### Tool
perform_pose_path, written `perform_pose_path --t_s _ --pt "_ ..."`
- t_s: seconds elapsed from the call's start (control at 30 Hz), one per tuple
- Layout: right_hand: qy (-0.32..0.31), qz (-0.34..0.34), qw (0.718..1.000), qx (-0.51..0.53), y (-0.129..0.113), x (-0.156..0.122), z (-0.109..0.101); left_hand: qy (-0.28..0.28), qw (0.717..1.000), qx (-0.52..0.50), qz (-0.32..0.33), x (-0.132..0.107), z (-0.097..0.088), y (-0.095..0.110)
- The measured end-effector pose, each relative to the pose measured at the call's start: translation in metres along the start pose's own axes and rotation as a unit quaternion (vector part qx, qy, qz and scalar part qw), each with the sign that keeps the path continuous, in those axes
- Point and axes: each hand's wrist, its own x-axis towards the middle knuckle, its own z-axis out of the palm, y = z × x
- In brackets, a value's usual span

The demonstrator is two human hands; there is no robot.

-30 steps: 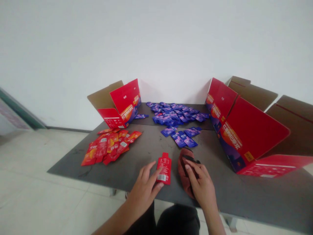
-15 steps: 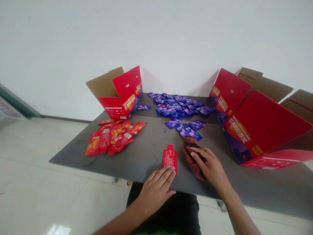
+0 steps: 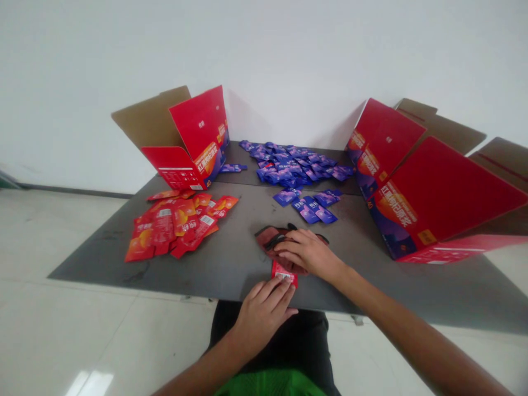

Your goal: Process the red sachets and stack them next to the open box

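A red pouch lies on the grey table close to its front edge. My left hand holds the lower end down, its fingers pressed together on it and the thumb apart. My right hand is closed on a brownish-red cloth, which covers the pouch's upper part. Black curved strips show on and around the cloth; what they are I cannot tell. Beyond the cloth lie several purple pouches. To the left is a loose heap of red-orange pouches.
An open red carton stands at the back left, its flaps up. Larger open red cartons take up the right side. A wide pile of purple pouches lies at the back by the white wall. The table's front edge runs close to my body.
My right hand has carried the cloth leftward from beside the red pouch onto its upper part. My left hand has stayed on the pouch's lower end. The camera view has shifted slightly.
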Motion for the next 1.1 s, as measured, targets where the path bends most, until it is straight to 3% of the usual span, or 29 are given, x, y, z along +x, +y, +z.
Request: perform_pose_path --t_s 0.1,0.17,0.3,0.4,0.47,0.57,0.7,0.77,0.83,0.97,1.03,1.1 --pt "-0.004 0.016 0.999 -0.048 0.027 0.024 -0.012 0.010 1.000 -0.005 -0.001 0.002 -0.002 -0.001" --pt "-0.003 0.031 0.997 -0.065 0.029 0.032 -0.025 0.017 1.000 -0.010 -0.002 0.002 -0.003 -0.001" --pt "0.006 0.025 0.999 -0.038 -0.011 0.016 -0.039 0.037 0.999 -0.023 -0.009 0.001 -0.002 -0.001" --pt "-0.059 -0.007 0.998 0.004 -0.043 -0.005 -0.026 0.038 0.999 -0.034 -0.018 -0.001 -0.001 -0.001" --pt "-0.064 -0.007 0.998 0.018 -0.042 -0.009 -0.011 0.039 0.998 -0.038 -0.021 -0.001 -0.001 -0.001" --pt "-0.029 0.004 1.000 -0.011 -0.007 0.007 0.002 0.061 0.997 -0.037 -0.011 0.001 -0.002 -0.003" --pt "-0.014 0.013 0.995 -0.098 0.035 0.037 -0.016 0.100 0.994 -0.046 0.002 0.005 -0.004 -0.004" --pt "0.016 0.021 0.994 -0.103 0.027 0.036 -0.028 0.107 0.993 -0.050 -0.001 0.005 -0.004 -0.004" --pt "0.035 0.010 0.996 -0.076 0.003 0.023 -0.031 0.107 0.993 -0.057 -0.002 0.005 -0.003 -0.004" --pt "-0.018 -0.053 0.998 -0.012 -0.036 -0.008 -0.008 0.091 0.993 -0.073 -0.018 0.003 -0.001 -0.004" --pt "-0.012 -0.034 0.999 0.001 -0.029 -0.008 0.006 0.087 0.993 -0.076 -0.017 0.003 -0.002 -0.005" --pt "0.002 -0.004 1.000 -0.016 -0.006 0.006 0.009 0.090 0.993 -0.074 -0.004 0.004 -0.003 -0.005"
